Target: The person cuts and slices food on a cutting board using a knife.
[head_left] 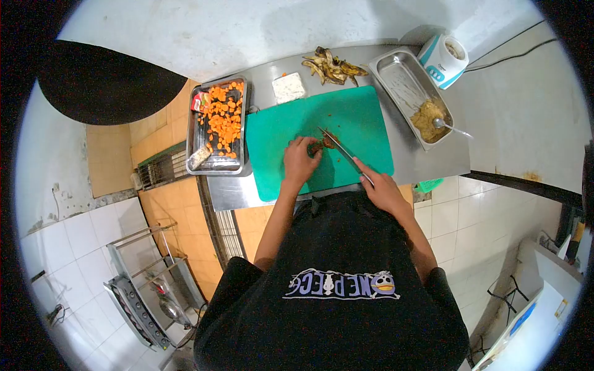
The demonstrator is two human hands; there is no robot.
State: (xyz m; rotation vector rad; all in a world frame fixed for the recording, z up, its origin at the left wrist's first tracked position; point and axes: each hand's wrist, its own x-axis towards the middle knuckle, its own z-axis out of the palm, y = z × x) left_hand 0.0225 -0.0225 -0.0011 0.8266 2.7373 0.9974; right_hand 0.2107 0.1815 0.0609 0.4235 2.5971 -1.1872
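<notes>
A green cutting board [272,130] lies on the metal table. My left hand [301,162] is on the board, its fingers bent against a small reddish-brown piece of food [315,148]. My right hand [378,184] is closed round the handle of a knife [341,149], whose blade points up and to the left over the board. Chopped reddish-brown bits [330,141] lie beside and partly under the blade. What the food is cannot be made out.
Left of the board stands a metal tray [247,123] with orange pieces and packets. Behind are a white block [288,88] and brown peels [333,67]. At the right are a metal pan [396,80] with mash and a spoon [447,126], and a white-and-blue appliance [443,60].
</notes>
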